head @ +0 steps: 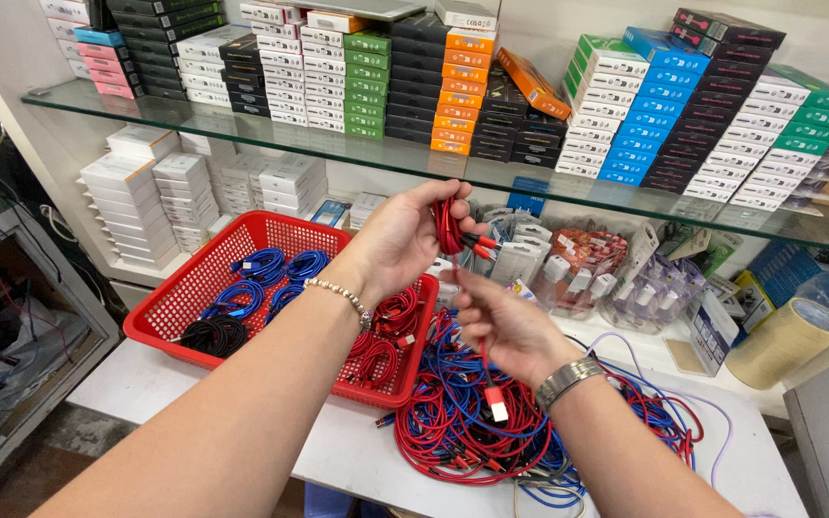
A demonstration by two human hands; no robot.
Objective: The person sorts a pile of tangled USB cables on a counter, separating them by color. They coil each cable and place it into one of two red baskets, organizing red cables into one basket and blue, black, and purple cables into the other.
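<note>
Coiling a red cable above the table.

Left hand (405,240) grips a bundled red cable (447,226) in closed fingers over the red basket's (170,305) right edge; right hand (501,321) pinches its loose strand, the connector end (497,403) dangling over the tangled cable pile (462,432) near the table's (357,460) front edge.

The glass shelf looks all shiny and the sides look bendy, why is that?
Head view: the glass shelf mirrors the stacked boxes, hence the shine; the wide lens bows the edges; light is bright and even, shadows faint; the left hand, right hand and red cable look sharp.
</note>
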